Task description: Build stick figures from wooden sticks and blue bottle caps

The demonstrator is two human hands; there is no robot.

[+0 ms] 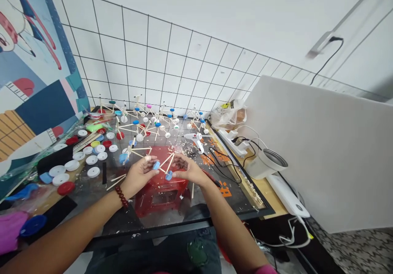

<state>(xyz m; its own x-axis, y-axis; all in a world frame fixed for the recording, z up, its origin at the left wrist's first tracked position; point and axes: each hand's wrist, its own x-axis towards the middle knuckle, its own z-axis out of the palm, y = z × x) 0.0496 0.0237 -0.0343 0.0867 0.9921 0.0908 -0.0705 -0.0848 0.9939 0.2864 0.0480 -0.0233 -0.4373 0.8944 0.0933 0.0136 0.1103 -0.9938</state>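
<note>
Both hands hold a small stick frame of light wooden sticks joined in a triangle, with a light-blue cap on two of its ends. My left hand pinches the left blue cap. My right hand grips the frame by the right blue cap, its thumb against it. Beneath the hands is a small red plastic stool. Just left of the frame stands another stick piece with blue caps. A white glue gun rests beyond my right hand.
Several stick models with coloured caps stand along the back. White caps and red caps lie at left. Wood crumbs litter the table. Glue gun cable, power strip and grey-white pot are at right.
</note>
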